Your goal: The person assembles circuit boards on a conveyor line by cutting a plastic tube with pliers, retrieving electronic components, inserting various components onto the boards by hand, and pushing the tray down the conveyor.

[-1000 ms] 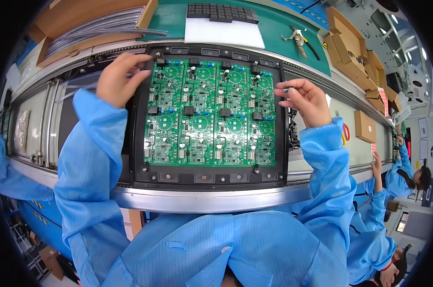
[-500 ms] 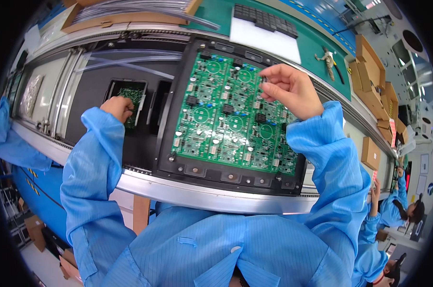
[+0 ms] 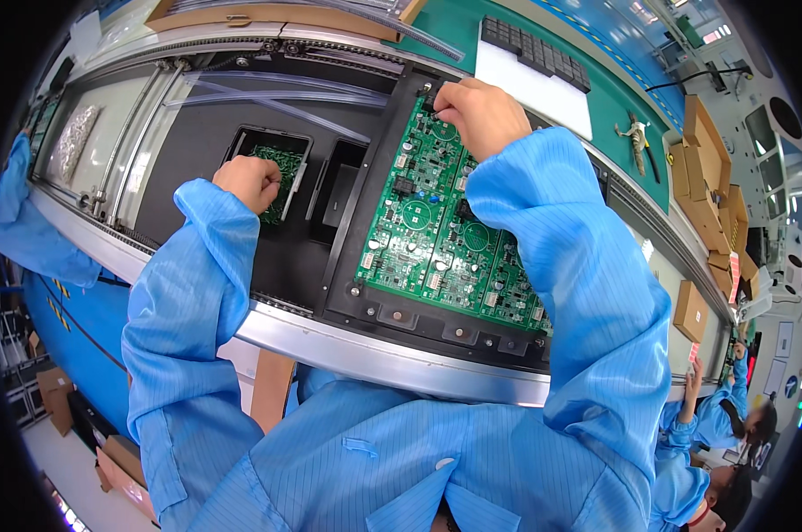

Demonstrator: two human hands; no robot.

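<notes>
A panel of green circuit boards point(image 3: 401, 239), set with many small parts, lies in a black frame point(image 3: 392, 315) in front of me. My right hand point(image 3: 482, 117) reaches over its far left corner with thumb and fingers pinched together. The fingertips are at the board's edge beside a small black part, and whatever they grip is hidden. To the left, my left hand point(image 3: 249, 183) is closed at the near left side of a black tray point(image 3: 296, 146). Small green parts point(image 3: 281, 164) fill that tray. What the left fingers hold, if anything, cannot be made out.
Another black tray point(image 3: 339, 191) stands between the parts tray and the frame. Clear plastic tubes point(image 3: 303, 115) lie behind. A white foam sheet point(image 3: 529, 84) with black blocks and pliers point(image 3: 636, 142) lie on the green mat. Cardboard boxes point(image 3: 704, 151) stand right; other people work beyond.
My right hand has moved left across the board to its far left corner, its forearm now covering the board's right part. My left hand stays at the parts tray. The whole view has shifted slightly.
</notes>
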